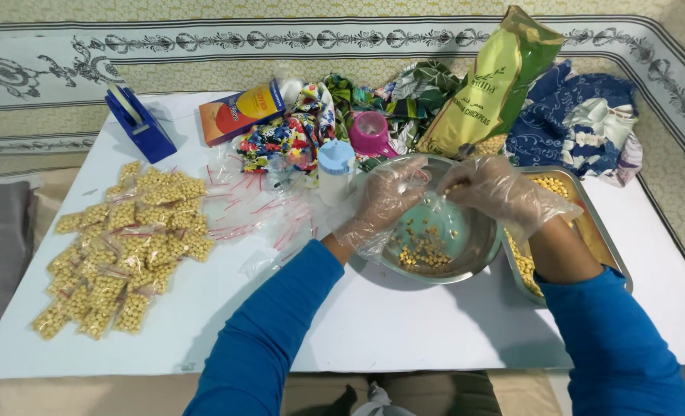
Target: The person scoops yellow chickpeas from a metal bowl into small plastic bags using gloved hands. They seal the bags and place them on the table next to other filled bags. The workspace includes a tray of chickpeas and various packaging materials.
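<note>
Though partly glove-hidden, small bag (432, 202) unclear.

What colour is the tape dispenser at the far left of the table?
The tape dispenser is blue, shown in the head view.

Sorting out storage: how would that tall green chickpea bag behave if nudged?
The green bag would probably tip easily: it stands tall, leaning on bunched fabric. It looks creased and soft-sided, so likely floppy, sagging when lifted. Its open mouth might spill chickpeas.
</note>
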